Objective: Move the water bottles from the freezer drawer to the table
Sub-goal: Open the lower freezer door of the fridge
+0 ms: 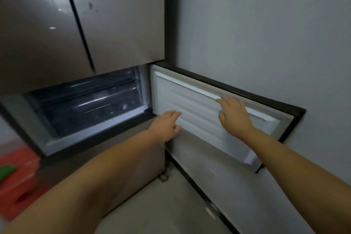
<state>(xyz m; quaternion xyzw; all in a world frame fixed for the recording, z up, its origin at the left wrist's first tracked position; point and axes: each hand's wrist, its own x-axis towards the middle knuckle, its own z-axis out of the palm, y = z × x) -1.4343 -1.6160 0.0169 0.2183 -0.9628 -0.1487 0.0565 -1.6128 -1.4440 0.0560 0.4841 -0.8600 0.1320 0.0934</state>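
A freezer compartment door with a white ribbed inner side stands swung open to the right, almost against the wall. My right hand lies flat on its inner face, fingers spread, holding nothing. My left hand touches the door's lower left edge, fingers apart. Behind the opening sits a dark transparent freezer drawer, pushed in. The blur hides what is inside it, and I make out no water bottles.
Two closed grey upper fridge doors rise above the opening. A grey wall runs along the right. A lower grey fridge front sits under the opening. A red object with a green patch lies at the lower left. Pale floor shows below.
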